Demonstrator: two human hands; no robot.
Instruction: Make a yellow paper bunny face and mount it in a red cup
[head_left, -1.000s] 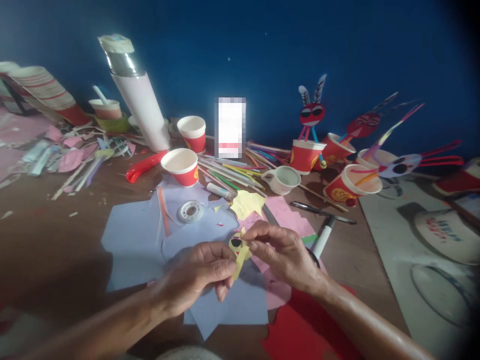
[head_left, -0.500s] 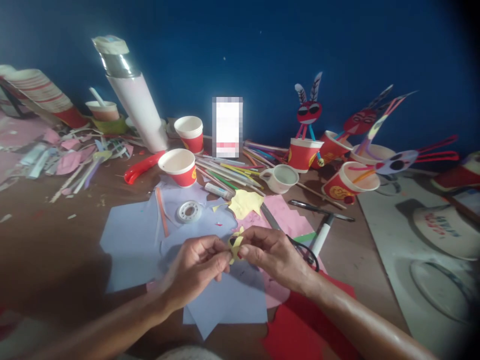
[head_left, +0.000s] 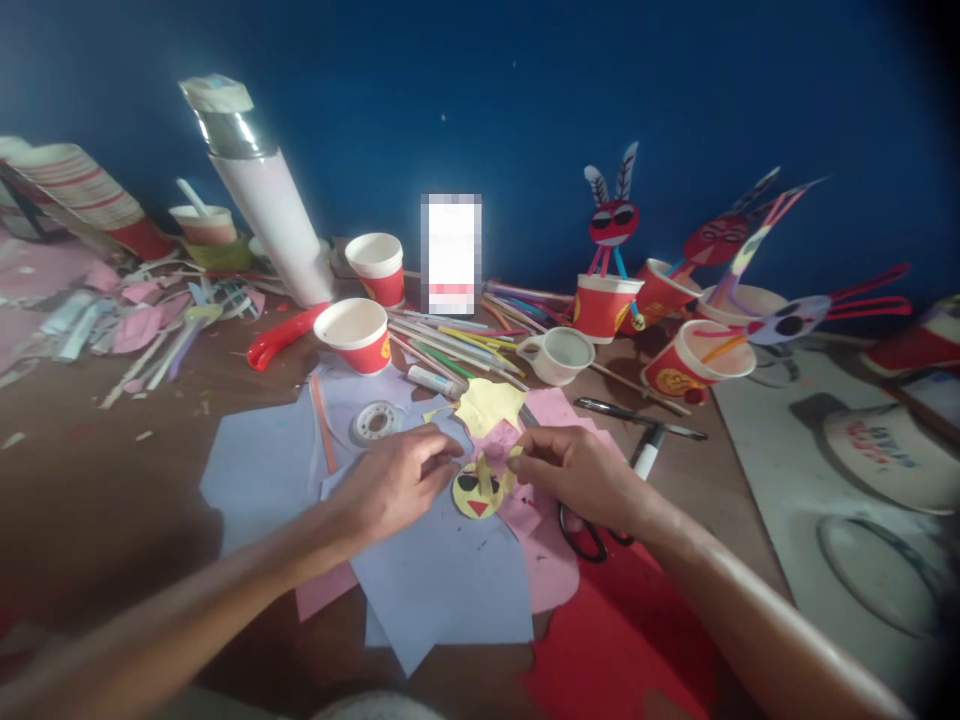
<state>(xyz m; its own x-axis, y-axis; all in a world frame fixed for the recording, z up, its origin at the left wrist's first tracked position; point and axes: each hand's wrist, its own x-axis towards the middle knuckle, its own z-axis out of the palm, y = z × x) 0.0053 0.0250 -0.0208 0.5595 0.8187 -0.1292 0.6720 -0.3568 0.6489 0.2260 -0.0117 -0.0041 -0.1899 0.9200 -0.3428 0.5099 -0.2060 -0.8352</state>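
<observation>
A round yellow paper face (head_left: 469, 504) with black eyes and a red triangle mouth lies on the blue and pink sheets, between my two hands. A narrow yellow strip stands up from its upper part. My right hand (head_left: 577, 468) is closed in a pinch on a small yellow paper piece (head_left: 511, 470), just right of the face. My left hand (head_left: 401, 478) is at the face's upper left, its fingers curled together; what they hold, if anything, is hidden. Black-handled scissors (head_left: 583, 545) lie below my right hand. A yellow paper scrap (head_left: 491, 403) lies beyond the hands.
A tape roll (head_left: 377, 424), a glue stick (head_left: 433, 380) and a white cup (head_left: 564, 357) stand or lie ahead. Farther back are red paper cups (head_left: 354, 338), a tall flask (head_left: 270, 220) and several paper figures (head_left: 613, 225) in cups. Red paper (head_left: 622, 640) lies front right.
The yellow face, held up between both hands before, now lies flat on the paper. My hands have moved apart, the right one with a yellow piece. The scissors show more.
</observation>
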